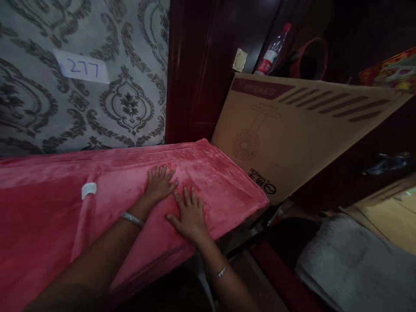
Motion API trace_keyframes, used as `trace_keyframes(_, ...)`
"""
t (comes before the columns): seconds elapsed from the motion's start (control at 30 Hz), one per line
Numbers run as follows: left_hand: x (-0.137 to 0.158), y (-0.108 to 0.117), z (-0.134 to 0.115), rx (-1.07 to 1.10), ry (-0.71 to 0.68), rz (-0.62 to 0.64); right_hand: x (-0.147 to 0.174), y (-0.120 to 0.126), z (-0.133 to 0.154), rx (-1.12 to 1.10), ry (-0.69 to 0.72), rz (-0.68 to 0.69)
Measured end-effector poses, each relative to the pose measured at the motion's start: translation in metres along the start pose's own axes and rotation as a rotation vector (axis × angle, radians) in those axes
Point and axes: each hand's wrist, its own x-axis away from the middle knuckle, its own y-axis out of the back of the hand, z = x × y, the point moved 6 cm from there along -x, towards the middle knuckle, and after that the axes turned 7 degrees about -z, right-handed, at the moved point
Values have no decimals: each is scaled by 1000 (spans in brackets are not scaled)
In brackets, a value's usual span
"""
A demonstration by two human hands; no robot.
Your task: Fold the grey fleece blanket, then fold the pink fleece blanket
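A pink plush cloth (224,186) lies spread over a long flat surface, reaching from the left edge to the cardboard box. My left hand (159,185) rests flat on it, fingers spread, with a wide silver bangle at the wrist. Just to its right, my right hand (191,214) also presses flat on the cloth, fingers apart, a thin bracelet on that wrist. Neither hand holds anything. To the left of my hands, a raised fold (85,221) crosses the cloth, with a small white tag (89,190) on it.
A large printed cardboard box (279,130) leans past the cloth's right end. Behind it stand a red-capped plastic bottle (271,54) and a round red-rimmed object (313,56). Patterned wallpaper (130,99) carries a paper marked 277 (82,67). Grey fabric (354,264) lies at lower right.
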Motion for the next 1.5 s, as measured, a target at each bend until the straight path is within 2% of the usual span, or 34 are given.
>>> trace_keyframes(0.2, -1, -1, 0, -2, -1, 56, -2, 4, -1, -6, 6, 5)
trace_keyframes(0.37, 1, 7, 1, 10, -41, 44, -1, 2, -1, 0, 9, -13)
trace_keyframes(0.5, 8, 14, 8, 4, -54, 85, 0, 3, -1, 12, 20, -21)
trace_keyframes(0.57, 16, 18, 20, -30, -58, 121, 0, 3, -1, 13, 17, -23)
trace_keyframes(0.67, 37, 26, 50, -92, -27, 147, 0, 4, 0, 3, 13, -28)
trace_keyframes(0.83, 84, 41, 105, -109, 52, 45, 3, 3, -1, -34, 6, -4)
trace_keyframes(0.93, 104, 46, 119, -126, 81, -19, -1, 7, -5, -58, 4, 55)
trace_keyframes(1.03, 111, 46, 119, -140, 81, -73, -23, 25, -4, -88, 9, 18)
trace_keyframes(1.13, 110, 44, 118, -166, 105, -94, -65, 49, 10, -106, 55, -101)
trace_keyframes(1.2, 109, 44, 117, -193, 114, -82, -97, 56, 21, -107, 57, -117)
trace_keyframes(1.33, 111, 48, 115, -230, 123, -16, -139, 41, 32, -96, -16, -47)
trace_keyframes(1.5, 113, 51, 114, -233, 141, 24, -140, 2, 20, -30, -80, 0)
